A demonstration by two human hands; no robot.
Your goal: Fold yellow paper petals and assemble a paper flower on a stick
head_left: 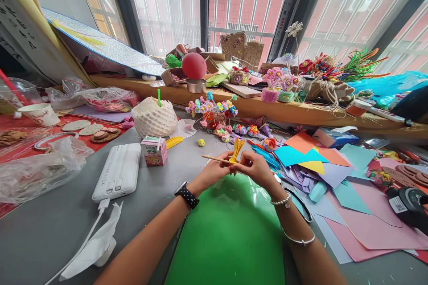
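Both hands meet over the middle of the grey surface (60, 227), just above a green sheet (230, 236) that runs to its near edge. The left hand (214, 171), a black watch (186, 195) on its wrist, is closed on a thin wooden stick (214, 158) that points left and lies nearly level. The right hand (256, 167), with a bead bracelet (281, 201) and a bangle (298, 240) on that arm, pinches a yellow paper flower (236, 149) at the stick's right end; the petals stand upright above the fingers.

Left of the hands lies a white power bank (117, 171) with its cable trailing toward the near edge, and a crumpled tissue (96, 245) beside that cable. A small pink carton (154, 151) stands just right of the power bank, and behind it sits a round thing in white foam netting (154, 118) with a green straw sticking up.

To the right, coloured paper sheets (334, 173) spread in an overlapping heap toward the right edge. Beyond the hands, small paper flowers (214, 111) cluster near the far edge. A wooden ledge (287, 111) under the window carries a red ball (194, 65) and more craftwork.
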